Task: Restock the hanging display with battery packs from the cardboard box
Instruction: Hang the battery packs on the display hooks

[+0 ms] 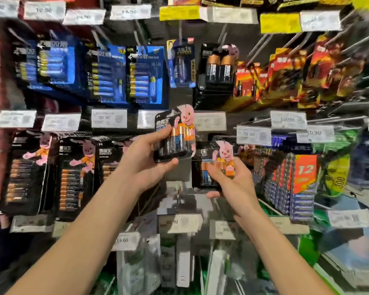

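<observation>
My left hand (pixel 146 158) grips a black battery pack (pixel 175 135) with a pink bunny on its card, held up in front of the middle row of the hanging display. Its thumb lies under the pack and its fingers wrap the left edge. Just to the right and lower, my right hand (pixel 232 184) holds a second black bunny pack (pixel 213 162), fingers curled over its lower front, thumb beneath. I cannot tell whether that pack hangs on a hook. The cardboard box is not in view.
Rows of hooks carry battery packs: blue ones (pixel 107 73) upper left, black bunny packs (pixel 73 173) at left, red-orange packs (pixel 285 75) upper right, blue-and-orange packs (pixel 296 184) at right. White price tags (pixel 109 120) stick out from the hook ends. Clear-wrapped goods (pixel 179 262) hang below.
</observation>
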The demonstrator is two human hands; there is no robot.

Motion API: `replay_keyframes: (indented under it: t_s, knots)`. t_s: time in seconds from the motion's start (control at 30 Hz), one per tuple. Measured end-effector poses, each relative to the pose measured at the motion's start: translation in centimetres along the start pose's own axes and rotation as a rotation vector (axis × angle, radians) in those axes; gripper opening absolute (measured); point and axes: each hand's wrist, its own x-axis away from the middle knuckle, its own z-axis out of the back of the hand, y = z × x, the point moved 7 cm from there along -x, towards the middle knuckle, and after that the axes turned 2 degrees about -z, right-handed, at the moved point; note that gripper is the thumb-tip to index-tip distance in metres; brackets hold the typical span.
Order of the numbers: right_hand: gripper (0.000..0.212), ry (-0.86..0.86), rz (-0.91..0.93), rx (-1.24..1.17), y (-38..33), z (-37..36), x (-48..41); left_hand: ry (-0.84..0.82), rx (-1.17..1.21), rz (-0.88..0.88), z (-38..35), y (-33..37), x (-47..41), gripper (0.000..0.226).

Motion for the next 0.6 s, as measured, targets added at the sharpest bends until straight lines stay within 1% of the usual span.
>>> replay_keyframes:
  t_s: [0.07,0.13,0.33,0.43,0.6]
  knots:
    - [0.025,-0.028,0.010,-0.015,0.4,-0.2,-1.0,-0.002,0.020,-0.021,-0.5,0.0,-0.2,0.023]
    - [0.022,-0.056,0.037,-0.024,0.7,-0.5,-1.8,-0.004,0.026,-0.058,-1.0,0.2,-0.3,0.024]
    - [0.011,-0.033,0.177,0.060,0.6,-1.0,-3.2,-0.063,-0.032,-0.148,-2.0,1.2,0.0,0.021]
    - [0.014,-0.012,0.159,0.048,0.9,-1.5,-4.0,-0.063,-0.076,-0.179,-2.1,1.5,0.0,0.016]
    - [0.019,0.023,0.030,-0.021,2.4,-2.3,-5.1,-0.081,-0.154,-0.205,-2.4,1.5,0.1,0.016]
